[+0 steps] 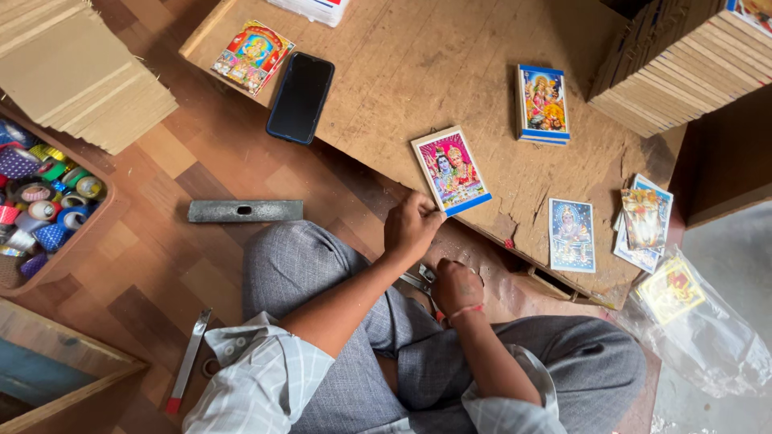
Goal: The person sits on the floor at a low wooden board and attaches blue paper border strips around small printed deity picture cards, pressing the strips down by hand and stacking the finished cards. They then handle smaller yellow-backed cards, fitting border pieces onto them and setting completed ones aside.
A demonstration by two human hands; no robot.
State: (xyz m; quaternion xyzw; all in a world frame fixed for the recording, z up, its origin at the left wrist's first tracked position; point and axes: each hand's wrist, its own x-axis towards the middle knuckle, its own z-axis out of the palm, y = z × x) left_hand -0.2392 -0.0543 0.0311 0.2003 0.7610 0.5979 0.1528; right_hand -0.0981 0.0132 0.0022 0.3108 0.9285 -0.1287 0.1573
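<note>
- This is a small craft workshop, worked at floor level: the person sits on a patterned wooden floor [161, 265] at a low, worn board table [418, 72].
- Stacks of cut cardboard sheets [76, 68] and a pile of finished boards [683, 64] lie ready.
- Colourful printed picture cards [450, 170] are spread over the table.
- A wooden box [96, 229] holds many rolls of decorative tape [44, 197].
- A metal bar [245, 210] lies on the floor.

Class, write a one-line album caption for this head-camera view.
Seated at a low wooden board, the left hand pinches a framed colour picture while the right hand rests near the lap.
</note>
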